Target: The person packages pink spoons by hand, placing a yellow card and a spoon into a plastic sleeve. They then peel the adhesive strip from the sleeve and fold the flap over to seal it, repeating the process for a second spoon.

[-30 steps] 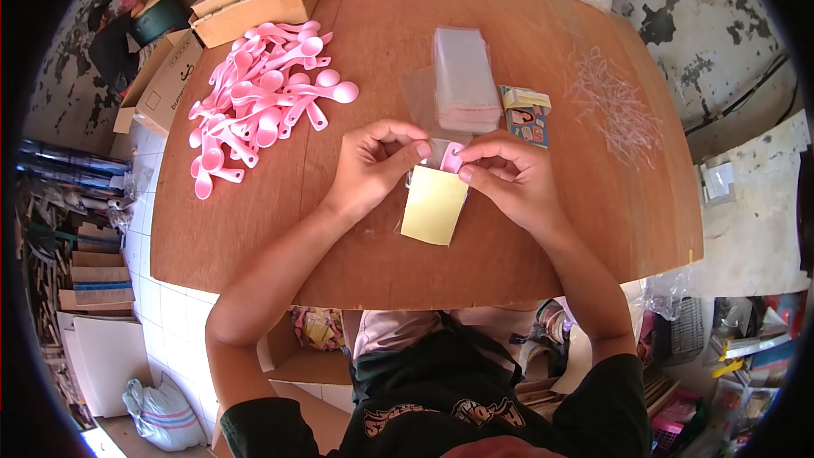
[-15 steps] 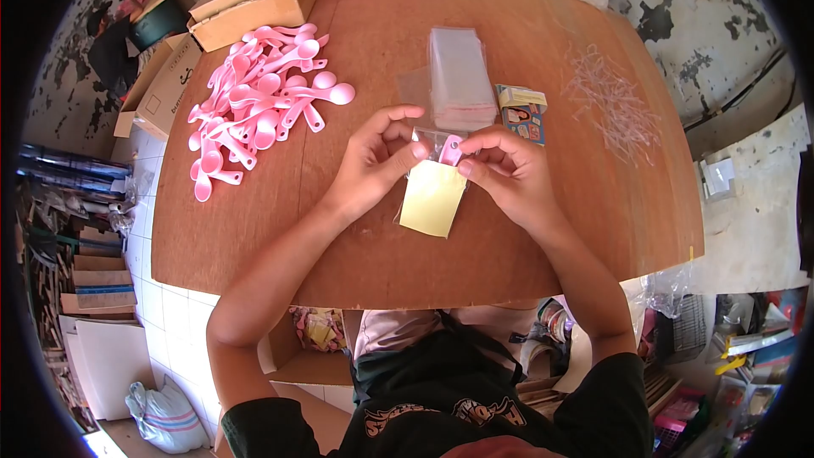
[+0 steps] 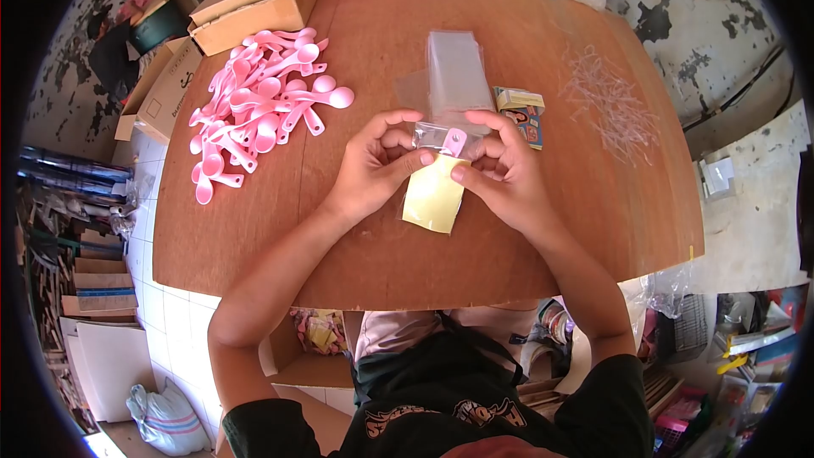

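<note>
Left hand partly open, thumb and curled fingers gripping the left side of a clear plastic bag; its index finger is raised to the bag's upper left corner. Right hand mirrors this on the opposite side: I press its thumb against the upper right edge of a yellow card, with the index finger arched at the bag's upper right corner.

The card lies below and between my two thumbs, slightly tilted, with clear plastic showing along its left edge. A pink spoon handle, pierced by a hole near its end, projects above the card's top edge. It sits between my hands, nearer to the right thumb and index finger than to the left.

Directly beyond my fingers, a stack of clear bags rests on the wooden table. Small printed cards lie just beyond my right hand. Pink spoons are heaped to the left; clear strips lie to the right.
</note>
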{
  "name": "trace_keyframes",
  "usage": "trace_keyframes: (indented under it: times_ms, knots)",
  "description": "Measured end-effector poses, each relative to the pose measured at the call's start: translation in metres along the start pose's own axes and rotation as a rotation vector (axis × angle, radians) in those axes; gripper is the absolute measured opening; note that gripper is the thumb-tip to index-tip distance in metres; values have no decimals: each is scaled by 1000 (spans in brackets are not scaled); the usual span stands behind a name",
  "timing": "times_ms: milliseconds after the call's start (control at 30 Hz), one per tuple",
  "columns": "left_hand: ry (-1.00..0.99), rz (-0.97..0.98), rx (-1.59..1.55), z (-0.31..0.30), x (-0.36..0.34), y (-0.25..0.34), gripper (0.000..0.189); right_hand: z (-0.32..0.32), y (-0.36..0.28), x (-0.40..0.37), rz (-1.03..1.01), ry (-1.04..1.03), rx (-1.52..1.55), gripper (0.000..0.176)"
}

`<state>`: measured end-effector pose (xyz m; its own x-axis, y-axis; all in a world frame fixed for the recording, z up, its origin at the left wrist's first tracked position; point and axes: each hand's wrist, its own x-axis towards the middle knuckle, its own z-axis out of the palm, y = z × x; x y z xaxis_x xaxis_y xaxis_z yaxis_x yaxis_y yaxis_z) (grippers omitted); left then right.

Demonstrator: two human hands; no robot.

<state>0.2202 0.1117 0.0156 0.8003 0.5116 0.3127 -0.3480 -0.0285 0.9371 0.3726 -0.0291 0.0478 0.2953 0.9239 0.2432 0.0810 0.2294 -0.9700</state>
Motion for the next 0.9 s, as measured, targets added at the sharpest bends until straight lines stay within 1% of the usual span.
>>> trace_keyframes:
  times_ms: [67,133,167,233,267,333,367,433,567,633,667,733,767,833,867,900]
  knots:
    - [13,3,0,1,0,0,46,-1,0,0,3,-4,11,56]
    - [33,-62,-28,2,1,4,52,-2,-2,1,12,13,20,53]
    - [33,-61,-27,4,2,6,52,-2,-2,1,10,13,19,53]
    - [15,-102,-14,9,1,10,58,-1,0,1,3,21,23,52]
    - [13,-102,-13,9,0,11,58,0,0,1,1,23,23,52]
    - [-30,-142,55,9,0,12,65,2,1,0,-25,7,2,53]
    - [-31,-139,57,9,0,13,65,4,1,-1,-28,8,2,53]
    - [-51,-122,123,9,-1,13,64,6,2,-2,-44,9,-28,53]
    - [-72,-94,87,8,-2,13,62,6,3,-2,-44,29,-23,53]
    - [-23,-90,-61,7,-3,11,58,4,6,-2,-80,41,-4,51]
    - [-26,-89,-59,7,-2,10,58,4,5,-2,-83,44,-4,51]
    - [21,-59,-50,9,-2,11,49,6,2,-1,-147,66,31,48]
    - [20,-57,-48,8,-1,13,49,6,-1,-2,-150,66,31,48]
    - [61,-26,42,1,0,22,40,6,-10,-5,-46,127,160,43]
    - [82,0,34,2,-1,38,35,4,-11,-5,-51,131,162,43]
    - [70,20,35,3,-4,57,37,2,-12,-5,-51,145,145,41]
